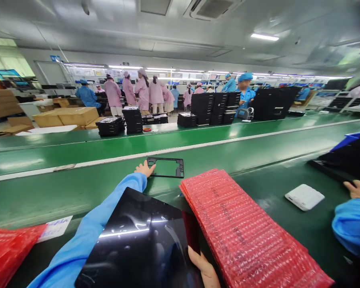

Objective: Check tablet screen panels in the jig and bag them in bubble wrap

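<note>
Right hand (204,269) grips a glossy black panel (132,236)
Left hand (144,169) lies open just beside a black frame tray (180,168), with stacked red bubble bags (243,228) nearby

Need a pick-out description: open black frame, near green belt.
Find the green conveyor crossing the room, then its nearer belt, beside the stack of red bubble-wrap sleeves. The flat black rectangular frame lies there at the left hand. Unlike the solid glossy black panel, its centre is cut out, so green belt shows through.
</note>
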Tool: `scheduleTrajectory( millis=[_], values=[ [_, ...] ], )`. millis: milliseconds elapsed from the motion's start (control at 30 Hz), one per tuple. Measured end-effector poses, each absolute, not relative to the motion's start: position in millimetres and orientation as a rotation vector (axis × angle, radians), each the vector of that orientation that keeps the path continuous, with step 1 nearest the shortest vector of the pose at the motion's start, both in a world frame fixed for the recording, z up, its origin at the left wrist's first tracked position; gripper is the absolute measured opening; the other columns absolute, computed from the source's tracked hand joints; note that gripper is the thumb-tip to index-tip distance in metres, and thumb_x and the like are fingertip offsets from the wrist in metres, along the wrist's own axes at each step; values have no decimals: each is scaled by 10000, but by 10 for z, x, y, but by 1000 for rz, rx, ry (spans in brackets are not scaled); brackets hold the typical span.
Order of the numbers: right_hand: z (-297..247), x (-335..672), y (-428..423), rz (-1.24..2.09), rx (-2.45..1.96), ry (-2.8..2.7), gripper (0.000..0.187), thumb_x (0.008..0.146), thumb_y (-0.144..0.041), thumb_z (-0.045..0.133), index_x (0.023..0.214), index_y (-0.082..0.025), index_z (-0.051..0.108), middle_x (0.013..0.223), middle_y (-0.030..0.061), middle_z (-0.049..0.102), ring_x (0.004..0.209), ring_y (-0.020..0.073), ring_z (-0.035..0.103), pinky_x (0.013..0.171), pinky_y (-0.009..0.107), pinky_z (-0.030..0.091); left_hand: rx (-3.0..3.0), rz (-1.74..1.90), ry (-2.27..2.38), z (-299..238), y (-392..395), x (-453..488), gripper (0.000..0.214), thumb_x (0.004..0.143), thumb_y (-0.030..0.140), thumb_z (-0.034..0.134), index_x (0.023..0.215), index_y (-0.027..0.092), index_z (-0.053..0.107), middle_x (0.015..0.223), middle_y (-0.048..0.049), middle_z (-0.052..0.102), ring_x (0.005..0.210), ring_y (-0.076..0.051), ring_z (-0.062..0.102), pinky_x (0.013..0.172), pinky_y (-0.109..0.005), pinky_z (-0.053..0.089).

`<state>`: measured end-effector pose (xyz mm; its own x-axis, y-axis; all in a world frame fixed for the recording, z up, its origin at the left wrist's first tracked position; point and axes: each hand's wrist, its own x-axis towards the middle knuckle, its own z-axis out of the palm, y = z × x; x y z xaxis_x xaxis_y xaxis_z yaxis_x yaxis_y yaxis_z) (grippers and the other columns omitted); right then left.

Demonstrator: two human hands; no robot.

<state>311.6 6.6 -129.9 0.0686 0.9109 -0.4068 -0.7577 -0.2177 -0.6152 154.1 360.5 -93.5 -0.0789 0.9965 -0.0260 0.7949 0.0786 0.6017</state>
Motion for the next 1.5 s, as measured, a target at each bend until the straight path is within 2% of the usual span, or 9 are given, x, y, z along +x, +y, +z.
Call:
scheduleTrajectory(
  millis=[133, 267, 400, 533, 767, 933, 1067, 1333, 1500],
  values=[
    [-1265, 3102, 49, 1634, -866, -215, 395, 631, -438, 844, 948, -215, 765, 907, 76, 773, 1051, 337, 678, 955, 493, 509, 1697, 607, 1988, -915, 3676, 1594, 473, 891, 355, 599, 1324, 191, 503, 1396, -126, 478, 1232, -307, 493, 998, -560, 422],
    [-1205, 3061, 25, 1645, -823, -210, 406, 668, -450, 810, 1023, -264, 744, 952, 54, 770, 1029, 335, 687, 906, 502, 536, 1517, 646, 1882, -716, 3658, 1395, 433, 894, 349, 601, 1283, 175, 530, 1327, -118, 532, 1146, -271, 559, 939, -502, 484],
    [-1124, 3020, -1, 1632, -815, -286, 535, 665, -500, 792, 1140, -270, 704, 946, 60, 767, 1044, 357, 675, 892, 517, 542, 1279, 681, 1592, -506, 3418, 1032, 371, 929, 408, 527, 1171, 135, 597, 1125, -111, 653, 932, -214, 647, 809, -424, 545],
    [-1076, 3014, -16, 1634, -844, -324, 577, 617, -497, 827, 1130, -263, 709, 955, 76, 764, 1038, 351, 676, 890, 483, 552, 1103, 831, 1314, -427, 2892, 676, 297, 958, 286, 454, 1116, 105, 629, 1040, -140, 716, 795, -179, 669, 743, -335, 559],
    [-1031, 2998, -42, 1649, -830, -292, 271, 668, -341, 816, 884, -194, 746, 881, 67, 773, 917, 307, 727, 822, 445, 582, 946, 1205, 1056, -352, 1601, 174, 297, 957, 197, 462, 1239, 204, 558, 1213, -105, 687, 1018, -153, 680, 847, -258, 555],
    [-1023, 2986, -92, 1662, -787, -409, 320, 721, -281, 790, 1026, -207, 727, 969, 60, 773, 952, 276, 723, 880, 426, 557, 837, 1286, 1063, -320, 803, -138, 342, 927, 216, 530, 1266, 233, 569, 1181, -79, 712, 1049, -169, 684, 862, -218, 559],
    [-987, 2939, -176, 1585, -782, -495, 391, 708, -284, 804, 1080, -197, 721, 1027, 76, 763, 1036, 289, 693, 947, 428, 528, 718, 1277, 1159, -378, 377, -285, 433, 920, 174, 498, 1340, 273, 536, 1128, -52, 737, 1066, -183, 680, 895, -234, 558],
    [-586, 2982, -319, 1101, -872, -342, 605, 742, -323, 772, 1311, -290, 570, 1184, 24, 712, 1128, 239, 652, 1004, 435, 507, 578, 1102, 1138, -575, -56, -243, 619, 841, 244, 644, 1427, 250, 445, 1145, -107, 726, 1055, -255, 684, 810, -287, 601],
    [-480, 3169, -256, 1048, -908, -251, 531, 739, -367, 772, 1235, -238, 632, 1141, 36, 729, 1140, 243, 646, 1008, 407, 518, 506, 950, 1086, -752, -123, -136, 600, 843, 238, 647, 1411, 225, 453, 1145, -133, 720, 1056, -280, 681, 827, -360, 601]
  ],
)
